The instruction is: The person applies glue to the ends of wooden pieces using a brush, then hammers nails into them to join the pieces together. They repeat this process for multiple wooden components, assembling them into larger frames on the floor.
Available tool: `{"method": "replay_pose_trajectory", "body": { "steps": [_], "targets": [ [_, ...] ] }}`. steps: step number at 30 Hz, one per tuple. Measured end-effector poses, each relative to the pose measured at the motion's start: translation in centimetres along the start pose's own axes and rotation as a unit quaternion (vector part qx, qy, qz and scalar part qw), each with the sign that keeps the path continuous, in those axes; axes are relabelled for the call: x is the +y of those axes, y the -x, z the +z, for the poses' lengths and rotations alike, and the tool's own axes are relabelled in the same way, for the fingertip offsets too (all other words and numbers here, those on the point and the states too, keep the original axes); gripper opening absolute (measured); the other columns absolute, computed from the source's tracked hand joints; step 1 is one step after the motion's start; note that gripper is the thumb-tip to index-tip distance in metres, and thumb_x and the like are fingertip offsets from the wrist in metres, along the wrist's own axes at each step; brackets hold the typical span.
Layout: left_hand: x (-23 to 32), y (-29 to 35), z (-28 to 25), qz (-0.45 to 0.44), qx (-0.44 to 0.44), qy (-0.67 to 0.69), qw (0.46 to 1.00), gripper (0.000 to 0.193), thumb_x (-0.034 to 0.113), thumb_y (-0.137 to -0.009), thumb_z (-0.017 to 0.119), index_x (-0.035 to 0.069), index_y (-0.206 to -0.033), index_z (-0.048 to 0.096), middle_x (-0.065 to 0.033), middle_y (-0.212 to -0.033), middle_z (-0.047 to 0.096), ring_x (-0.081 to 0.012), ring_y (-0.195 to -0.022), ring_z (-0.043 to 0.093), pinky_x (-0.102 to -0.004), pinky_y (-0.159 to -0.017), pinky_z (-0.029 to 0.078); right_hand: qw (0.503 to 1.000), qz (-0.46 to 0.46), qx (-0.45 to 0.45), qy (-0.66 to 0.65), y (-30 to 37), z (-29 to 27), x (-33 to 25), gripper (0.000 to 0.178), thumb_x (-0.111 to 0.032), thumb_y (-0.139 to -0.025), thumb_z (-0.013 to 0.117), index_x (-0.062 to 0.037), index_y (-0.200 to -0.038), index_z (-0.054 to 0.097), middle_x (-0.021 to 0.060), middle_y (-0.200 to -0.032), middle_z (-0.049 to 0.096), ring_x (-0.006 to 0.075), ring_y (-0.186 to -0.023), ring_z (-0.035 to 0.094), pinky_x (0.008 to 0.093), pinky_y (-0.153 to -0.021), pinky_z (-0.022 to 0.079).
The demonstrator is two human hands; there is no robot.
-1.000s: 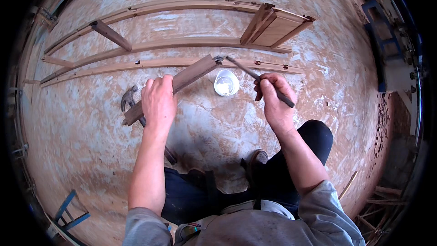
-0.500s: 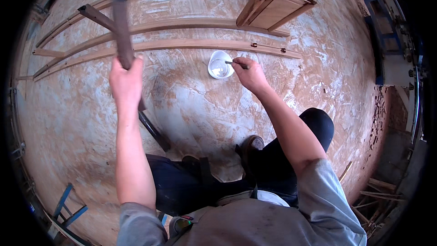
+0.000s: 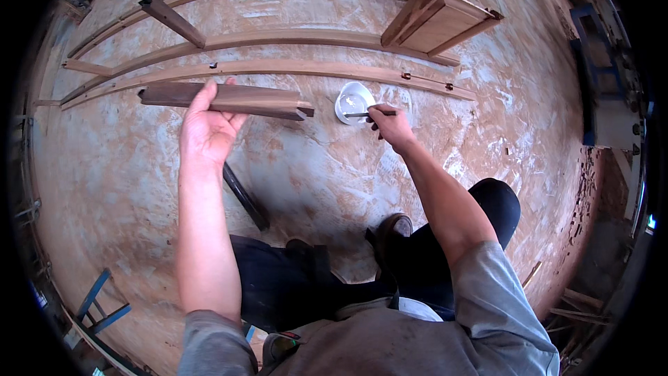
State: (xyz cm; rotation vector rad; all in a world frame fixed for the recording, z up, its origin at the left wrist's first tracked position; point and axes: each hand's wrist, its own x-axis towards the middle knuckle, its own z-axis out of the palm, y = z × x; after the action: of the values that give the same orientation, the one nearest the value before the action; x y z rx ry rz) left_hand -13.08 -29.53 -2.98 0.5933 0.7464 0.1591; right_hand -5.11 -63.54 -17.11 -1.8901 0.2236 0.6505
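My left hand [image 3: 211,131] is closed around a dark brown wooden rail [image 3: 264,100], which lies crosswise with its notched end pointing right. To the right, my right hand [image 3: 393,127] pinches a thin dark stick [image 3: 358,115]; whether it carries bristles I cannot make out. The stick's tip reaches over a round white plastic tub [image 3: 339,103] standing on the floor. Some whitish stuff shows inside the tub.
Beyond my hands lie long wooden rails [image 3: 306,65], a short dark crosspiece [image 3: 172,21] and a panelled frame end [image 3: 452,22]. A black tube [image 3: 245,198] rests near my left leg. Blue metal frames [image 3: 595,52] stand at the right; wood scraps [image 3: 581,299] lie lower right.
The wooden rail in my left hand has swung from pointing away to lying crosswise, its notched end now near the tub. My right hand keeps the stick at the tub.
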Motion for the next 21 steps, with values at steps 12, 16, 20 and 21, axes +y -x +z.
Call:
{"method": "replay_pose_trajectory", "body": {
  "steps": [12,16,20,21],
  "targets": [
    [-0.8,-0.1,3.0,0.116,0.015,0.144,0.983,0.024,0.03,-0.091,0.058,0.009,-0.084,0.048,-0.0049,-0.069,0.052,-0.0215,-0.066,0.053,-0.0422,-0.072,0.046,0.874,-0.055,-0.011,-0.482,11.1,-4.7,-11.6,0.018,-0.02,-0.1,0.048,-0.0047,-0.091,0.052,0.0096,-0.069,0.059,0.0172,-0.052,0.054,0.0278,-0.046,0.045],
    [-0.9,-0.3,3.4,0.123,0.048,0.151,0.98,0.028,0.034,-0.091,0.058,0.01,-0.082,0.046,-0.0041,-0.069,0.051,-0.0206,-0.063,0.053,-0.0411,-0.067,0.046,0.889,-0.113,-0.077,-0.437,14.8,-3.7,-14.2,0.021,-0.021,-0.101,0.048,-0.0018,-0.093,0.053,0.0116,-0.07,0.06,0.0179,-0.05,0.054,0.027,-0.046,0.045],
    [-0.9,0.3,3.7,0.106,0.032,0.16,0.981,0.027,0.034,-0.091,0.056,0.01,-0.082,0.047,-0.0034,-0.07,0.051,-0.0201,-0.063,0.052,-0.0402,-0.068,0.045,0.891,-0.088,-0.103,-0.434,15.6,-2.5,-14.8,0.021,-0.021,-0.1,0.051,-0.0015,-0.093,0.053,0.0112,-0.071,0.061,0.0166,-0.051,0.055,0.0263,-0.047,0.046],
    [-0.9,0.4,3.7,0.106,0.028,0.158,0.981,0.027,0.034,-0.091,0.055,0.01,-0.082,0.047,-0.0032,-0.07,0.051,-0.02,-0.063,0.052,-0.0399,-0.068,0.045,0.897,-0.091,-0.109,-0.419,15.5,-2.3,-14.7,0.021,-0.021,-0.1,0.051,-0.0015,-0.093,0.054,0.011,-0.071,0.061,0.0162,-0.052,0.055,0.0263,-0.047,0.046]
  ]
}}
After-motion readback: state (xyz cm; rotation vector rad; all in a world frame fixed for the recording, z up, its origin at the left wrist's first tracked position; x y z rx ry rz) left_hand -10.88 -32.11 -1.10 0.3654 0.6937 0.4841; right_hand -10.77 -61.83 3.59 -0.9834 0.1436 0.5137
